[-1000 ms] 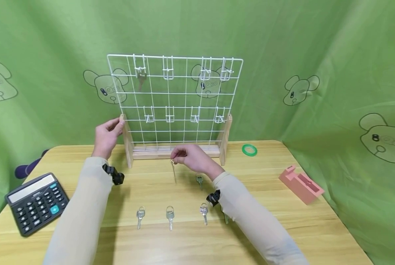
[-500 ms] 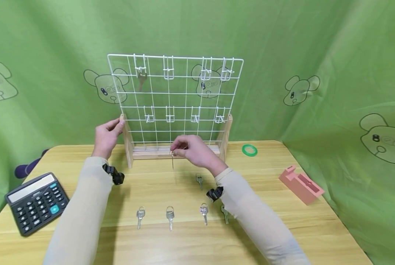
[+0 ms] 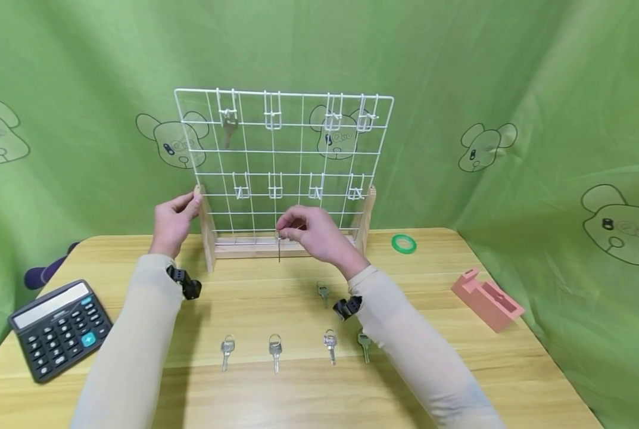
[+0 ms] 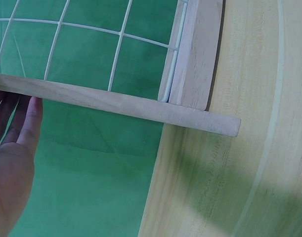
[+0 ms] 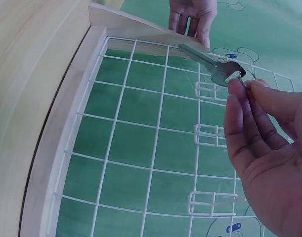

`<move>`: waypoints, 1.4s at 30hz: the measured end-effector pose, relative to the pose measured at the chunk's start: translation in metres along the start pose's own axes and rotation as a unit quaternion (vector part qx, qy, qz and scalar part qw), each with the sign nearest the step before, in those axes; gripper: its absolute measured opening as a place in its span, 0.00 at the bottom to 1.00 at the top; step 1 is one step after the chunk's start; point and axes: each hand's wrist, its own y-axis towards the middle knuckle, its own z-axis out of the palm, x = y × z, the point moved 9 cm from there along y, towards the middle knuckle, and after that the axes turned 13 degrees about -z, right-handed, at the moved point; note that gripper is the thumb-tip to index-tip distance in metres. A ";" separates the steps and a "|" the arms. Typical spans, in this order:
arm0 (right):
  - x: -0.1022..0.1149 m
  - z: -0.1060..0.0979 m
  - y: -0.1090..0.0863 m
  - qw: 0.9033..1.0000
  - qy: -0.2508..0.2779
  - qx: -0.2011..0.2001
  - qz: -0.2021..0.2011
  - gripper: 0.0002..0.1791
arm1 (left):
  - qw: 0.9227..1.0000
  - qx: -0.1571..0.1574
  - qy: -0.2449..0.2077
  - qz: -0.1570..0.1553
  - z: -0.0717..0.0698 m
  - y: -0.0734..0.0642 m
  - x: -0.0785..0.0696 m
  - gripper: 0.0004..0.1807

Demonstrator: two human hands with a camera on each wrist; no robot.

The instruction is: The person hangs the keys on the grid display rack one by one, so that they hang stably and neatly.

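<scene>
My right hand (image 3: pixel 319 237) pinches a key ring between thumb and fingers. Its key (image 3: pixel 279 249) hangs down before the base of a white wire grid rack (image 3: pixel 285 151). Seen from the right wrist, that key (image 5: pixel 220 71) points away from my fingertips, with the wire hooks (image 5: pixel 207 135) behind it. At the rack's left side, my left hand (image 3: pixel 172 223) holds the top of the wooden post (image 3: pixel 206 229); the left wrist view has its fingers (image 4: pixel 29 126) against that wood. One key (image 3: pixel 230 128) hangs from the upper-left hook.
Several keys with rings lie on the wooden table, including one (image 3: pixel 323 291) near my right wrist and another (image 3: pixel 275 347) in front. A calculator (image 3: pixel 59 328) is at left. To the right are a green tape roll (image 3: pixel 404 243) and a pink tape dispenser (image 3: pixel 488 300).
My right hand has risen toward the grid, lifting the key with it. The left hand stays in place on the post.
</scene>
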 end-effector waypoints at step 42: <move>0.035 -0.056 0.035 0.996 0.005 -0.085 -0.018 0.06 | 1.000 -0.007 0.001 0.003 -0.001 0.003 0.001 0.29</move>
